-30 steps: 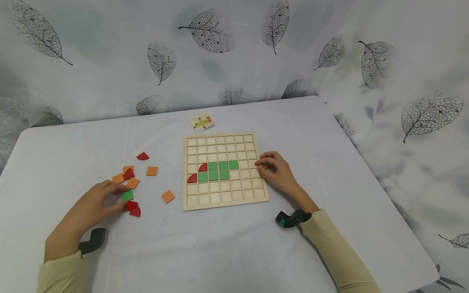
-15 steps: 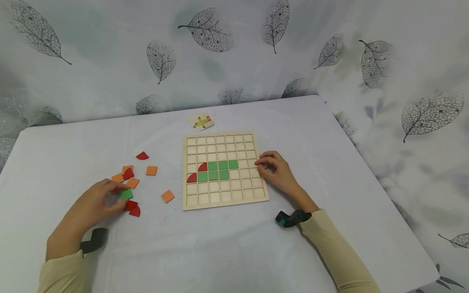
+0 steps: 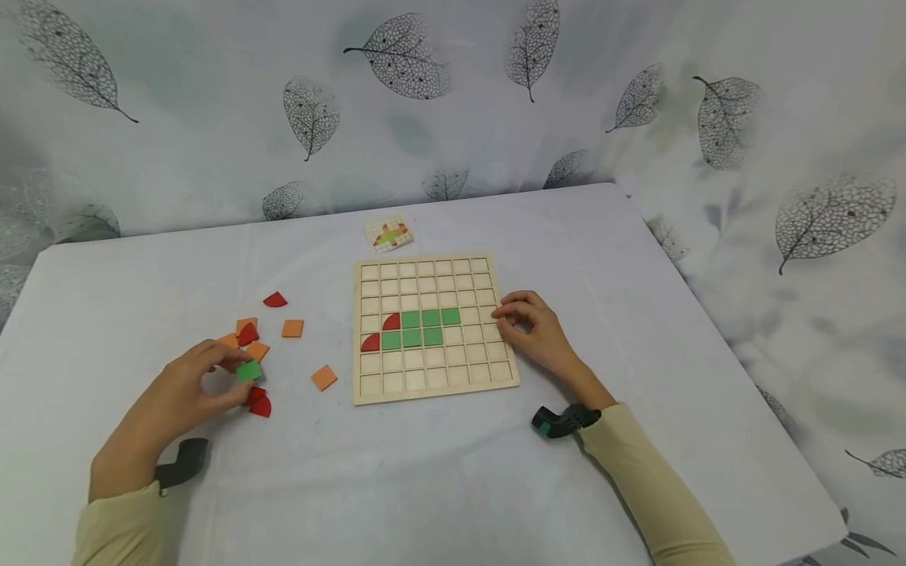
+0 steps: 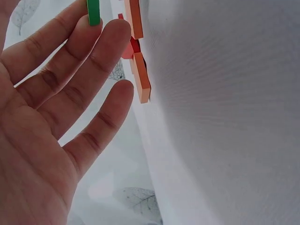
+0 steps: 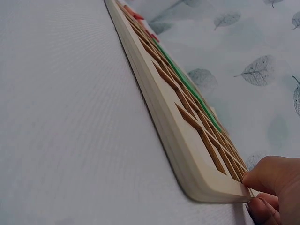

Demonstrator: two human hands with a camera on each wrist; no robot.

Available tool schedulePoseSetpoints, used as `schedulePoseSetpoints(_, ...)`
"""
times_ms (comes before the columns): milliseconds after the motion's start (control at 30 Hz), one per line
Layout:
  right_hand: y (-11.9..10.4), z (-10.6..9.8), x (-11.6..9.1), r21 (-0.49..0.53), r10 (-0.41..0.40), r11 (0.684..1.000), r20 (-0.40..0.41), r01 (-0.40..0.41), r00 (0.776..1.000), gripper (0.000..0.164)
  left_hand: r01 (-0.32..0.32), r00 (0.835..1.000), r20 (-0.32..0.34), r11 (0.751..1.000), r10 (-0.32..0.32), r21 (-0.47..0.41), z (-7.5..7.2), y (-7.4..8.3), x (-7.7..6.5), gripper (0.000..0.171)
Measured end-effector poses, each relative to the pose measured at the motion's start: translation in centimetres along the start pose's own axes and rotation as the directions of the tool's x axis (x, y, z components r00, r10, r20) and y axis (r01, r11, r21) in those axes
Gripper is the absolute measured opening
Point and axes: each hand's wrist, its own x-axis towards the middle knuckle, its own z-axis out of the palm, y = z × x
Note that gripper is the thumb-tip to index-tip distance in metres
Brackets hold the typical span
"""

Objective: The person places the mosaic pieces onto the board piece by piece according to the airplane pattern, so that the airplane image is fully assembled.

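Note:
My left hand (image 3: pixel 177 389) pinches a green square tile (image 3: pixel 248 371) between thumb and fingertips, raised over the loose pieces. In the left wrist view the tile (image 4: pixel 93 11) shows edge-on at the top, with the other fingers spread below. A wooden grid board (image 3: pixel 418 381) lies mid-table, bearing two rows of green squares (image 3: pixel 432 318) with a red quarter-circle (image 3: pixel 371 343) at each row's left end. My right hand (image 3: pixel 534 330) holds the board's right edge; in the right wrist view the thumb (image 5: pixel 267 176) lies on the rim and curled fingers sit against its side.
Orange squares (image 3: pixel 292 328) and red quarter-circles (image 3: pixel 275 299) lie scattered left of the board, some overlapping near the left hand. Behind the board is a small pattern card (image 3: pixel 388 233). A white cloth (image 3: pixel 425 487) covers the table, and a leaf-print curtain (image 3: pixel 453 126) hangs behind.
The green tile in my left hand has risen slightly and shifted a little to the right, now overlapping the red pieces less. My right hand and the board have stayed put.

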Motion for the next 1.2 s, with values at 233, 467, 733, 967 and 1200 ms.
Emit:
schedulePoseSetpoints(233,-0.1,0.0,0.0,-0.001,-0.002,1.000,-0.002,0.002,1.000,0.014,-0.014,1.000,0.000,1.000,0.014,-0.004,0.1,0.3,0.2,0.041)
schedulePoseSetpoints(467,-0.2,0.0,0.0,-0.002,-0.020,1.000,-0.005,0.020,1.000,0.014,-0.042,0.999,-0.013,0.998,0.042,-0.048,0.2,0.6,0.6,0.048)
schedulePoseSetpoints(733,-0.1,-0.2,-0.1,0.004,-0.026,1.000,-0.005,0.026,1.000,0.015,-0.081,0.997,-0.021,0.995,0.080,-0.062,0.4,1.3,1.8,0.046)
schedulePoseSetpoints(967,0.1,-0.2,-0.1,0.016,-0.030,0.999,-0.001,0.030,1.000,0.015,-0.101,0.995,-0.018,0.993,0.100,-0.058,0.6,2.3,3.1,0.044)
schedulePoseSetpoints(1200,0.3,-0.2,-0.1,0.015,-0.041,0.999,-0.004,0.041,0.999,0.015,-0.133,0.991,-0.023,0.989,0.132,-0.067,0.8,3.2,4.6,0.037)
